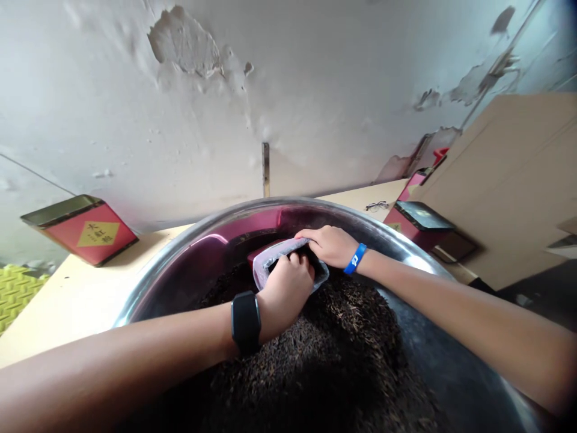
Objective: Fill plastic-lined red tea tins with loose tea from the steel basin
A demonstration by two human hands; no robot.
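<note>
A red tin [253,257] stands in a wide metal basin [433,264], its mouth lined with a clear plastic bag [260,270] folded over the rim. Dark, dry leaves resembling loose tea [347,355] heap up in the basin around and in front of it. My left hand [286,294], with a black watch on the wrist, reaches into the lined mouth; its fingers are curled and whatever they hold is hidden. On the far right side of the mouth, my right hand [332,245] is closed on the bag's edge at the rim. A blue band circles that wrist.
Another red tin [97,234] with a yellow label sits left on the pale table [58,319]. To the right are a further red tin [408,225], eyeglasses [377,206] and a large cardboard piece [505,168]. A peeling wall [193,132] rises behind the basin.
</note>
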